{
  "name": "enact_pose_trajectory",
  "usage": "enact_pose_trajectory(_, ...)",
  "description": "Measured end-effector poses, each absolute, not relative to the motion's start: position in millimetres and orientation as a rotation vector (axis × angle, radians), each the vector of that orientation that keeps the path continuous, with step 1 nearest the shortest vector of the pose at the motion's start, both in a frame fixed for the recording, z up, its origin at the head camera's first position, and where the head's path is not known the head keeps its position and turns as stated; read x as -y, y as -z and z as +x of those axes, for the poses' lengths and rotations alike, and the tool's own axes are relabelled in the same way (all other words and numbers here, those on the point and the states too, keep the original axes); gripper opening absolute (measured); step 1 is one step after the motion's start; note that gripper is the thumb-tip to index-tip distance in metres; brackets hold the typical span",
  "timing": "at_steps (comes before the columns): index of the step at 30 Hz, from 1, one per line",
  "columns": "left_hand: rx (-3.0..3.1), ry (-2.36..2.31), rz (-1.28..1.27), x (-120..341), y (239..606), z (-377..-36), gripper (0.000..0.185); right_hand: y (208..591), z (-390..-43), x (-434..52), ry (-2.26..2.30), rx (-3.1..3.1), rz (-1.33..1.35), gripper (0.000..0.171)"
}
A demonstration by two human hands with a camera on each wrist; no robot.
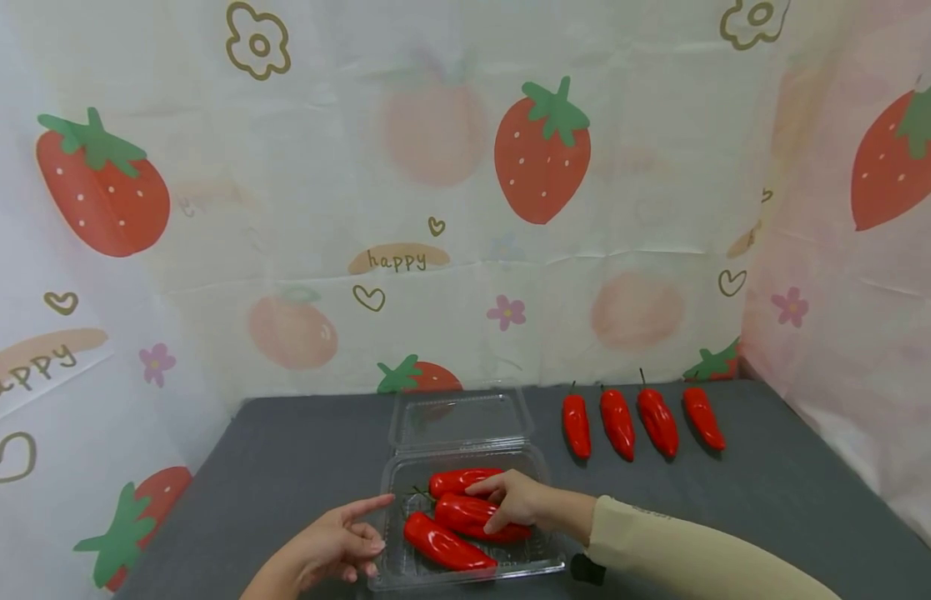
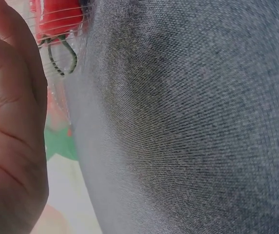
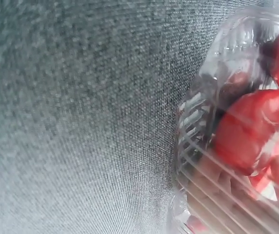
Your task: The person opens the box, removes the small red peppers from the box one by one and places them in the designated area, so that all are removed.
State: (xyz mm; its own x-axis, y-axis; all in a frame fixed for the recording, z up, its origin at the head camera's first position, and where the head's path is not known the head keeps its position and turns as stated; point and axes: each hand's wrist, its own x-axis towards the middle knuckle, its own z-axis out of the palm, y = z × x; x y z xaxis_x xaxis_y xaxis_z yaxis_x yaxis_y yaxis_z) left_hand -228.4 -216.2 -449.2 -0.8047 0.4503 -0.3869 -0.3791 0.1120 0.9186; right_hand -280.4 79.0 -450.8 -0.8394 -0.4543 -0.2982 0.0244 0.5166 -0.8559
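Note:
A clear plastic clamshell box (image 1: 390,575) lies open on the table, its lid (image 1: 465,417) folded back. Inside are three red peppers: a front one (image 1: 446,542), a middle one (image 1: 465,515) and a rear one (image 1: 457,481). My right hand (image 1: 521,504) reaches over the box's right side and grips the middle pepper between thumb and fingers. Through the box's ribbed wall, the right wrist view shows a pepper (image 3: 249,131) among the fingers. My left hand (image 1: 341,537) is at the box's left edge, index finger extended along the rim, the other fingers bent.
Several red peppers (image 1: 618,425) lie in a row at the table's back right. A grey cloth (image 1: 307,458) covers the table. Behind it hangs a strawberry-printed curtain (image 1: 322,208). A small black object (image 1: 588,570) shows under my right sleeve.

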Motion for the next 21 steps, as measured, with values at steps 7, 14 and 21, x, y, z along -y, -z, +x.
enact_pose_trajectory(7,-1.8,-1.759,0.058,215.3,448.5,-227.9,0.073,452.9,-281.4,-77.7,1.293,-2.265,-0.35,0.055)
enact_pose_trajectory(14,-1.801,-1.755,0.055,214.8,447.7,-227.9,0.073,449.8,-280.0,-78.3,1.329,-2.209,-0.361,0.055)
enact_pose_trajectory(21,-1.804,-1.758,0.062,214.5,446.9,-227.5,0.072,447.3,-281.3,-81.7,1.405,-2.152,-0.339,0.06)
